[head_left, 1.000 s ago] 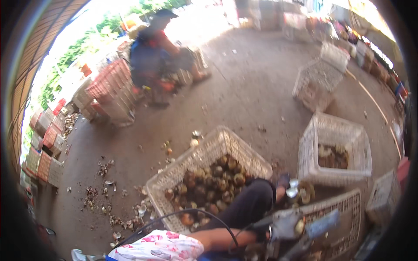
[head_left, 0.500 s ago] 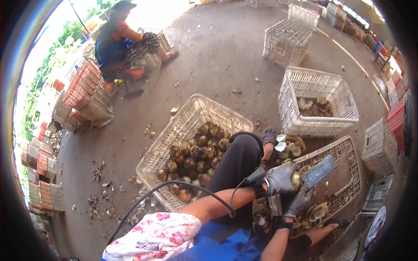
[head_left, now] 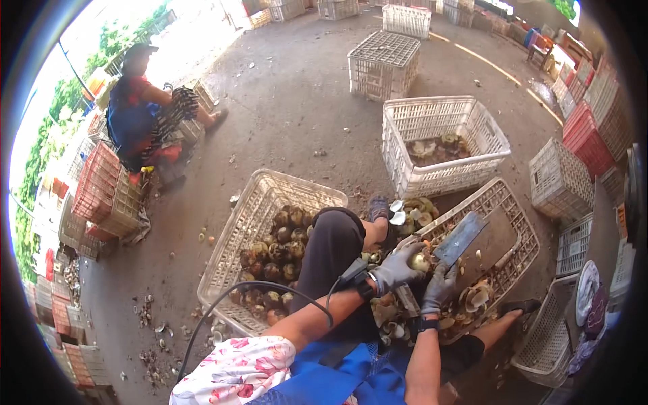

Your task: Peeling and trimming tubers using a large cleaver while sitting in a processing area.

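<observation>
My left hand (head_left: 398,268), in a grey glove, is closed round a pale, round fruit (head_left: 420,262) whose kind I cannot make out. My right hand (head_left: 440,286), also gloved, grips a cleaver (head_left: 461,238); its handle is hidden in my fingers. The broad grey blade points away from me, just right of the fruit. Beneath is an upturned crate (head_left: 526,236) with a board (head_left: 496,236) on it, and peel and shell pieces (head_left: 474,297) lie on the near side. Left of my knee, a white crate (head_left: 233,236) holds several round brown and greenish fruits (head_left: 272,272).
Beyond my foot stands a white crate (head_left: 445,169) with some brownish scraps inside. White pieces (head_left: 397,217) and peel lie beside my shoe. A person (head_left: 138,111) sits at the far left near stacked red crates (head_left: 98,181). A black cable (head_left: 223,293) loops along my left arm.
The view has swung right, so the surroundings shift left in the picture. Both hands keep their hold on the fruit and cleaver, with the blade still right of the fruit.
</observation>
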The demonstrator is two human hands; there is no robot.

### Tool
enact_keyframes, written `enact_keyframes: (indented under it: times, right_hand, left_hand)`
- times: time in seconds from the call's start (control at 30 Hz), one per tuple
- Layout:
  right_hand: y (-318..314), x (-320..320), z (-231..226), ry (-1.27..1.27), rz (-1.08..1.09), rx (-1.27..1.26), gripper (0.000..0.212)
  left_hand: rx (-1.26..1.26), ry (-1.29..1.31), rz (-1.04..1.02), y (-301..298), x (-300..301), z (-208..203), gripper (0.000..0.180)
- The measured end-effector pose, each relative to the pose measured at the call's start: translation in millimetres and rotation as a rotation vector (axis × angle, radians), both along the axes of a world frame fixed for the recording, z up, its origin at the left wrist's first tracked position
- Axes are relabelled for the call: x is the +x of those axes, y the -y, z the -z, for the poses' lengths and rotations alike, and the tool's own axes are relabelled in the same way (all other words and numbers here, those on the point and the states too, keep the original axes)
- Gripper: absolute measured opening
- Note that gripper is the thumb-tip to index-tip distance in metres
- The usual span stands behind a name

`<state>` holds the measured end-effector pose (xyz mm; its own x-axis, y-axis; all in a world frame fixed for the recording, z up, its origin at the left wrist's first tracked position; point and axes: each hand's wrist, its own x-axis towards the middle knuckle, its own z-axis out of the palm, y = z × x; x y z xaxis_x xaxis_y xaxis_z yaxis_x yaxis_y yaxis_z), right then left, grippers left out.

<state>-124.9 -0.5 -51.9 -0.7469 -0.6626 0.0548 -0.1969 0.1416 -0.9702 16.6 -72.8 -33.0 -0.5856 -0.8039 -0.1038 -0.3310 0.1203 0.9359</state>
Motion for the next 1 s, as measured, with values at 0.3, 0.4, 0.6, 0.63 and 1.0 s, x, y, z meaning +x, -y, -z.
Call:
enact_keyframes:
  times: [0.3,0.4,0.6,0.63,1.0]
  right_hand:
    - [-0.7,-2.1,5.1,-0.074,-0.018,0.091,0.044]
    - [-6.5,-12.8,12.4,0.027,-0.167,-0.046,0.039]
    - [-39.4,-8.5,-22.2,0.086,-0.051,0.058,0.032]
    - [-54.9,-10.0,-33.0,0.159,-0.072,0.113,0.029]
    - [-131.8,-1.5,-35.2,0.022,-0.064,0.232,0.049]
  left_hand:
    - [0.056,-0.019,-0.084,-5.9,0.5,10.3,0.091]
    - [0.082,0.086,-0.059,-7.1,-3.1,-18.0,0.085]
    - [-0.096,0.158,-0.111,-14.5,-3.0,-23.2,0.083]
    - [-0.132,0.152,-0.114,-17.6,-4.5,-26.0,0.082]
    - [-0.331,0.207,0.024,-30.2,-9.6,-24.0,0.078]
